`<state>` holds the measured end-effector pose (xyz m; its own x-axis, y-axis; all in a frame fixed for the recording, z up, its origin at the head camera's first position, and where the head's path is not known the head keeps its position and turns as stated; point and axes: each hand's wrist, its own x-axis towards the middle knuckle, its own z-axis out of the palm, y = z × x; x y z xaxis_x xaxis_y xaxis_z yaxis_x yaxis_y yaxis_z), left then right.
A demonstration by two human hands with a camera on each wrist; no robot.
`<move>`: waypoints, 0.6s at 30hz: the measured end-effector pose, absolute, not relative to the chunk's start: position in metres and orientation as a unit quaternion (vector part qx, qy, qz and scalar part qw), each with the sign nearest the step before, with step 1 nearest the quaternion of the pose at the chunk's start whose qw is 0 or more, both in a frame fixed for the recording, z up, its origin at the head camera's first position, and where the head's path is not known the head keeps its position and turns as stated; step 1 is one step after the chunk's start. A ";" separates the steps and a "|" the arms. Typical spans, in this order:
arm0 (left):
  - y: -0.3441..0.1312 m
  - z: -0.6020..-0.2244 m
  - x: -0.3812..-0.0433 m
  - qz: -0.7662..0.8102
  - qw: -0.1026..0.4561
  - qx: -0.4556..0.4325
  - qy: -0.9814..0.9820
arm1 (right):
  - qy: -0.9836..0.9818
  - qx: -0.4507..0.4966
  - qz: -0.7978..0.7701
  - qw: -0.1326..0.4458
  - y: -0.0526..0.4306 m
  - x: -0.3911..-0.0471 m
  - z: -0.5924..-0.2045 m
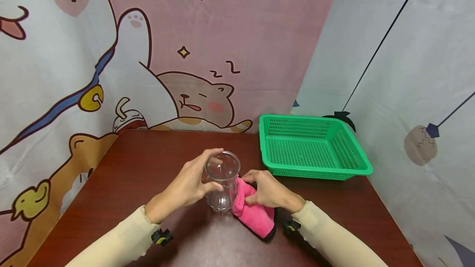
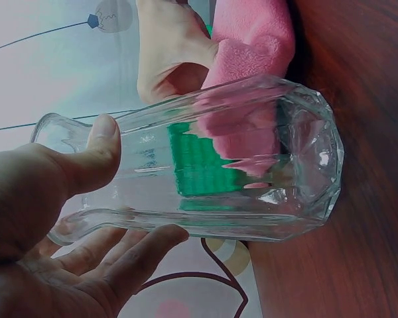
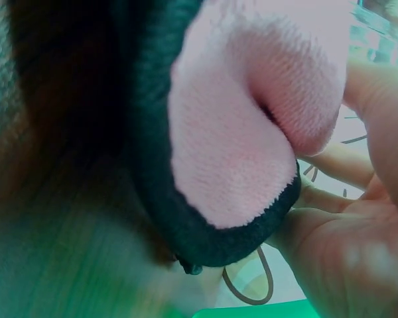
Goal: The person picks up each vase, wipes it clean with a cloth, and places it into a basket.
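Observation:
A clear glass vase (image 1: 221, 202) with a flared rim and ribbed body stands roughly upright at the middle of the table. My left hand (image 1: 187, 184) grips it below the rim, thumb on the near side and fingers round the far side. In the left wrist view, the transparent vase (image 2: 252, 199) shows the cloth through its wall. I cannot tell whether its base touches the table. My right hand (image 1: 272, 190) pinches a pink plush cloth (image 1: 257, 219) with black edging, bunched against the vase's right side. The cloth (image 3: 232, 165) hangs folded in the right wrist view.
A green plastic basket (image 1: 315, 171) with slotted walls stands at the table's back right. The dark red-brown table (image 1: 156, 151) meets a cartoon-printed curtain (image 1: 256, 52) at the back and sides. Small black devices (image 1: 162, 237) are worn on both wrists.

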<state>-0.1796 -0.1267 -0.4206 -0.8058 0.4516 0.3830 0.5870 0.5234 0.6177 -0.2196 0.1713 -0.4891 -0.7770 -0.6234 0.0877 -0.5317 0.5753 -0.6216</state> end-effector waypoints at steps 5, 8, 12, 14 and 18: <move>-0.127 -0.421 -0.180 -0.391 0.087 -0.303 -0.865 | 0.884 -0.325 -0.330 0.063 0.172 -0.219 -0.489; -0.127 -0.421 -0.181 -0.393 0.086 -0.304 -0.864 | 0.885 -0.322 -0.331 0.062 0.172 -0.219 -0.488; -0.128 -0.422 -0.181 -0.393 0.087 -0.305 -0.863 | 0.886 -0.317 -0.334 0.058 0.171 -0.217 -0.486; -0.128 -0.422 -0.181 -0.395 0.087 -0.305 -0.862 | 0.885 -0.314 -0.340 0.054 0.171 -0.217 -0.483; -0.128 -0.424 -0.181 -0.399 0.088 -0.305 -0.860 | 0.880 -0.313 -0.356 0.039 0.170 -0.216 -0.477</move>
<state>-0.1809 -0.1281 -0.4235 -0.7981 0.4554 0.3946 0.5953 0.4947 0.6331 -0.2162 0.1698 -0.4767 -0.8009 -0.5786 0.1543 -0.5231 0.5506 -0.6506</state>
